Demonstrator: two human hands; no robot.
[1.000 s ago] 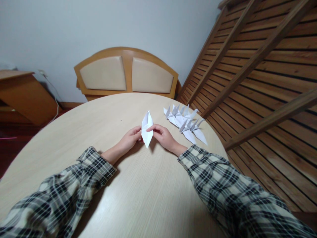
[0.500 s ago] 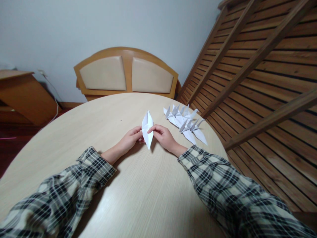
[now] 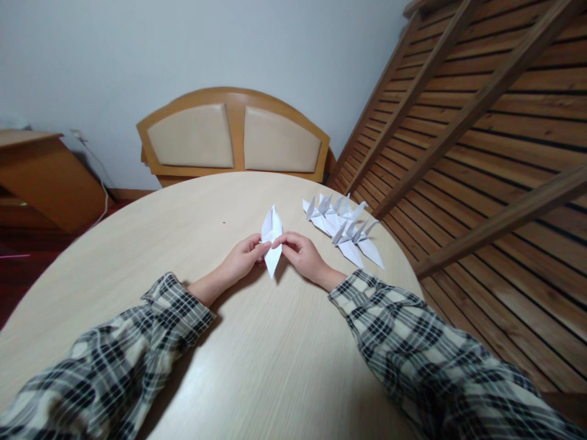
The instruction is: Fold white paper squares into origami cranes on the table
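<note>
Both hands on it, right at the centre of the frame! There is the slender, diamond-shaped piece of folded white paper [image 3: 272, 233], its long axis running nearly straight up and down the picture, one point towards the far edge of the table, the other towards the wearer.

In from the lower left comes the bare left hand [image 3: 244, 254], pinching the paper at its left edge, thumb laid across the front. From the lower right, the bare right hand [image 3: 302, 254] pinches the opposite edge, finger and thumb closed on it. Look at that symmetry: the paper lies between the two grips, square across its long axis, neither hand clearly nearer. The thumb and finger all but meet over the middle, just below the halfway line! Whether they touch is too small to call, and the fingers behind the paper are hidden.

Both points stick out free, above and below the hands. Beneath it all, the round, pale wood-grain table [image 3: 257, 348]. And to the right of centre, the cluster of white folded-paper birds [image 3: 349, 249], nearer the right hand, well apart from the paper being held.
</note>
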